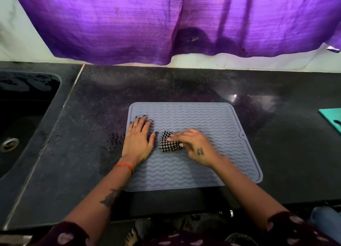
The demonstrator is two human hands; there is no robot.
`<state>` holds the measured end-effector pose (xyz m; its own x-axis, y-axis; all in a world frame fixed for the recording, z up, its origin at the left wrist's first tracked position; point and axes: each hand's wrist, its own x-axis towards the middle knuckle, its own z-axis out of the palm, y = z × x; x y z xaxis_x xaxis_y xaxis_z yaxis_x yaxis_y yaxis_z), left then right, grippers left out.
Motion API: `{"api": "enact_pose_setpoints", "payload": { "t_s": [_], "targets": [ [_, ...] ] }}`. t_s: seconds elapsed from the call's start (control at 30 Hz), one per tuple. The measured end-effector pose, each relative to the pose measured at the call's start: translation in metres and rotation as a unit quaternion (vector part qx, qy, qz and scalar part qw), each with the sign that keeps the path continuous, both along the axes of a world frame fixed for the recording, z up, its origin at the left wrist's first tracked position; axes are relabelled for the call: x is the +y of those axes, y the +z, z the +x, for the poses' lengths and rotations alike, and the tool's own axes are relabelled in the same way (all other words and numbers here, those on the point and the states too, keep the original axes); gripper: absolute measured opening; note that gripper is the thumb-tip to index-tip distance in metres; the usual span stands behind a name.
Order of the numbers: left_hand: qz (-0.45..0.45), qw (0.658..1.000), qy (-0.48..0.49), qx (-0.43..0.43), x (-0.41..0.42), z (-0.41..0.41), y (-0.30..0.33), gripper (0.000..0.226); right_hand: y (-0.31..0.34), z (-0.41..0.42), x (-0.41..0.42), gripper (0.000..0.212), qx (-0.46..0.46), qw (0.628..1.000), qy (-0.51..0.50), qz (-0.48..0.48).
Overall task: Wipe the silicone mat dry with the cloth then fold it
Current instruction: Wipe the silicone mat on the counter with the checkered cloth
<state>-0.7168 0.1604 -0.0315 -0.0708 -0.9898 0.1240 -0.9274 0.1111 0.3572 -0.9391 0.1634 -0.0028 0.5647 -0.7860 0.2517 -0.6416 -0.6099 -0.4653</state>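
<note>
Head view: a grey silicone mat [193, 148] lies flat on the dark worktop [276, 116], ribbed face up, unfolded. It looks close to square, so I cannot tell which is its long axis; the wavy ribs run left to right across it. A small notch with a hole sits on its right edge. The near edge lies close to the worktop's front edge.

Left hand [138, 140]: palm down on the mat's left part, fingers [144, 122] straight and spread wide, tips pointing away from the person toward the wall. The outermost fingertips are at the mat's left rim. Thumb extends right, its tip just beside the cloth. An orange band is on that wrist.

Right hand [195, 146]: fingers [177, 136] bent over a bunched black-and-white checked cloth [168, 142], tips pointing left. Fingers lie on top of the cloth's right part and press it to the mat; the image is blurred here, so I cannot tell whether they pinch it or only press. The cloth sits between the two hands, left of the mat's centre, touching the mat.

Left of the left fingers, on the bare worktop, a faint wavy damp print [115, 140]. Farther left, a dark sink [36, 105] with a metal drain. Beyond the fingertips, purple fabric [166, 24] hangs along the wall. Far right, a teal board [332, 118], partly cut off.
</note>
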Motion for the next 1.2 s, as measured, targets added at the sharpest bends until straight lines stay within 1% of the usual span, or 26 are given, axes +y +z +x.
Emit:
{"api": "enact_pose_setpoints", "payload": {
  "t_s": [0.07, 0.13, 0.23, 0.3, 0.37, 0.4, 0.47, 0.57, 0.67, 0.73, 0.8, 0.9, 0.97, 1.07, 1.13, 1.2],
  "targets": [
    [0.011, 1.000, -0.002, -0.006, 0.000, 0.000, -0.001, 0.065, 0.000, 0.006, -0.015, 0.053, -0.003, 0.999, -0.028, -0.029],
    [0.012, 1.000, -0.001, -0.011, 0.000, 0.000, -0.001, 0.066, -0.008, 0.018, -0.022, 0.057, 0.037, 0.997, -0.051, -0.032],
    [0.010, 1.000, -0.001, -0.007, 0.001, 0.000, 0.000, 0.065, -0.013, 0.023, -0.027, 0.060, 0.070, 0.997, -0.039, -0.018],
    [0.008, 1.000, 0.001, -0.001, 0.001, 0.000, 0.001, 0.064, -0.002, 0.018, -0.040, 0.055, 0.062, 0.998, -0.022, 0.012],
    [0.003, 1.000, 0.003, 0.005, 0.000, 0.000, 0.001, 0.063, 0.008, 0.017, -0.056, 0.053, 0.047, 0.998, -0.029, 0.017],
    [0.001, 1.000, 0.003, 0.006, 0.000, 0.000, 0.001, 0.063, 0.009, 0.019, -0.060, 0.055, 0.045, 0.998, -0.039, 0.009],
    [-0.003, 1.000, 0.001, 0.006, 0.000, 0.000, 0.000, 0.068, 0.003, 0.027, -0.061, 0.061, 0.074, 0.996, -0.047, -0.004],
    [-0.006, 1.000, 0.001, 0.004, -0.001, 0.001, -0.002, 0.072, -0.010, 0.030, -0.058, 0.068, 0.106, 0.994, -0.035, -0.015],
    [-0.005, 1.000, 0.003, 0.011, -0.001, 0.001, -0.002, 0.072, 0.006, 0.027, -0.080, 0.064, 0.110, 0.993, -0.006, 0.035],
    [-0.004, 1.000, 0.003, 0.008, -0.001, 0.001, -0.003, 0.071, 0.016, 0.030, -0.097, 0.061, 0.090, 0.995, -0.018, 0.030],
    [-0.008, 1.000, 0.004, 0.006, -0.002, 0.002, -0.005, 0.068, 0.015, 0.036, -0.100, 0.065, 0.091, 0.995, -0.049, 0.003],
    [-0.008, 1.000, 0.006, 0.009, -0.002, 0.002, -0.007, 0.067, 0.000, 0.041, -0.089, 0.077, 0.147, 0.987, -0.059, 0.001],
    [-0.009, 1.000, 0.007, 0.009, -0.003, 0.003, -0.007, 0.067, -0.003, 0.038, -0.096, 0.076, 0.142, 0.989, -0.040, 0.013],
    [-0.008, 1.000, 0.005, 0.012, -0.003, 0.003, -0.007, 0.067, 0.009, 0.029, -0.123, 0.065, 0.088, 0.992, -0.008, 0.086],
    [-0.008, 1.000, 0.007, 0.012, -0.002, 0.003, -0.007, 0.066, 0.014, 0.022, -0.132, 0.061, 0.076, 0.993, -0.047, 0.072],
    [-0.007, 1.000, 0.008, 0.015, -0.003, 0.003, -0.008, 0.066, 0.008, 0.014, -0.126, 0.067, 0.109, 0.988, -0.100, 0.045]
  ]
}}
